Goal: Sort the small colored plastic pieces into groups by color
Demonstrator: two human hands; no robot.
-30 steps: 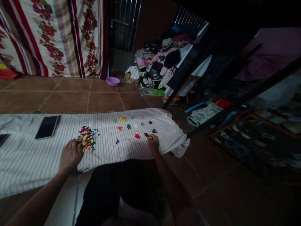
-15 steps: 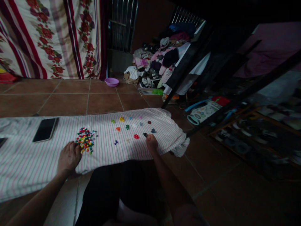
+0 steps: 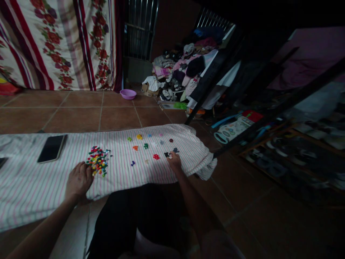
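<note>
A mixed heap of small colourful pieces (image 3: 99, 160) lies on the striped cloth (image 3: 121, 176). My left hand (image 3: 79, 178) rests at the heap's lower left edge, fingers bent against the cloth; whether it holds a piece cannot be made out. Right of the heap are small single-colour groups, among them yellow (image 3: 139, 136), green (image 3: 146, 146), orange (image 3: 135, 148) and red (image 3: 156, 157) ones. My right hand (image 3: 174, 161) is just right of the black group (image 3: 166, 154) and below the dark grey group (image 3: 175, 150), fingertips low over the cloth. Anything between those fingertips is too small to tell.
A dark phone (image 3: 52, 148) lies on the cloth to the left, with part of another dark object at the left edge. Beyond the cloth a purple basin (image 3: 128, 94) stands on the tiled floor. A slanting dark bar (image 3: 199, 104) rises behind the cloth's right end.
My right hand has shifted slightly right, off the black group, and its fingers look a little more spread. My left hand has stayed in place.
</note>
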